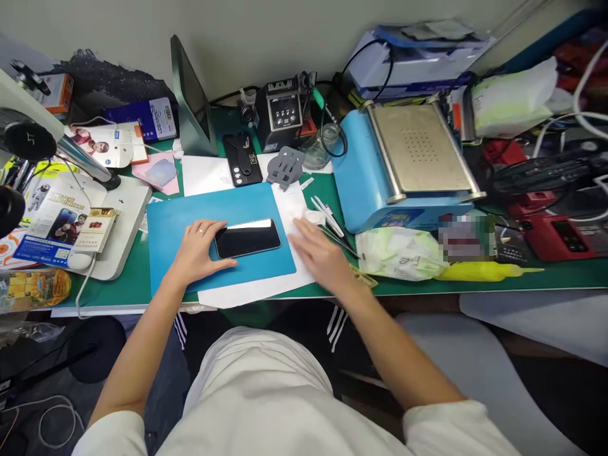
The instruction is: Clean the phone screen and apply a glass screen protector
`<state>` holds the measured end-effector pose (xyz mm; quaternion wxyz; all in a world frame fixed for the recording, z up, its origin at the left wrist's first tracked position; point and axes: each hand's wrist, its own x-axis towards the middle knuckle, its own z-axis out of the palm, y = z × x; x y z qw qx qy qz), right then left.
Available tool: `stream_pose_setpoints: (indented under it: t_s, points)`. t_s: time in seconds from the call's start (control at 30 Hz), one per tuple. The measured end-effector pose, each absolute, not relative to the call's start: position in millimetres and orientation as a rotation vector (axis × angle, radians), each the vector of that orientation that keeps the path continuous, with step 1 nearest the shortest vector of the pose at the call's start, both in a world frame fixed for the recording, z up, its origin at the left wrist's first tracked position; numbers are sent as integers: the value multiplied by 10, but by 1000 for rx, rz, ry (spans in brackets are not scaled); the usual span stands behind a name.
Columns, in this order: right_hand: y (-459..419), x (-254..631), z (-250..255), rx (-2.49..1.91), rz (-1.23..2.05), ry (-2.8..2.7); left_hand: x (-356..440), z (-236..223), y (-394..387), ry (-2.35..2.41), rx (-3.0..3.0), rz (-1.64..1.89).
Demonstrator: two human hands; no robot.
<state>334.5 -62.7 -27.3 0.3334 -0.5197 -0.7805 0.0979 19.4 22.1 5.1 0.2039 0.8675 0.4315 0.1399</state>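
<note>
Clutter rings the worktop [107, 292], and from my remote seat I see one open patch, a blue mat [180, 212] partly over white paper [251, 291]. A dark-screened phone [248, 239] lies face up on the mat, right of its middle. My left hand [202, 250] is wide around the phone's left end, fingers by the far edge and thumb by the near one; I cannot tell whether they touch it. My right hand [319, 253] is over the paper, beyond the mat's right edge, fingers stretched out and open, though blurred.

Close beside those fingers, white sticks [329, 215] and dark tweezers [339, 243] crowd that side. Farther right, a white package [399, 254] and a yellow tube [489, 271] line the near edge, while a bulky blue machine [351, 171] with a metal plate [418, 145] on top blocks the space behind them. Beyond the mat I count a black phone case [242, 159], a grey slotted disc [285, 168], a glass jar [322, 149] and a black control box [280, 115]. An upright tablet [194, 95] stands at the back. To my left, a broad white stand base [124, 218] with a small box [95, 229] on it hems in the mat, and a white cable [85, 288] hangs over the front edge.
</note>
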Motion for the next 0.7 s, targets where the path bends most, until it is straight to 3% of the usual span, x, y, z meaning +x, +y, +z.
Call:
stream_pose_setpoints:
  t_s: [0.23, 0.7]
  points:
    - [-579, 3034, -110, -1152, 225, -1995, 180, 62, 220, 1204, 2478, 335]
    - [-103, 2915, -158, -1269, 459, -2145, 152, 80, 194, 1171, 2401, 458]
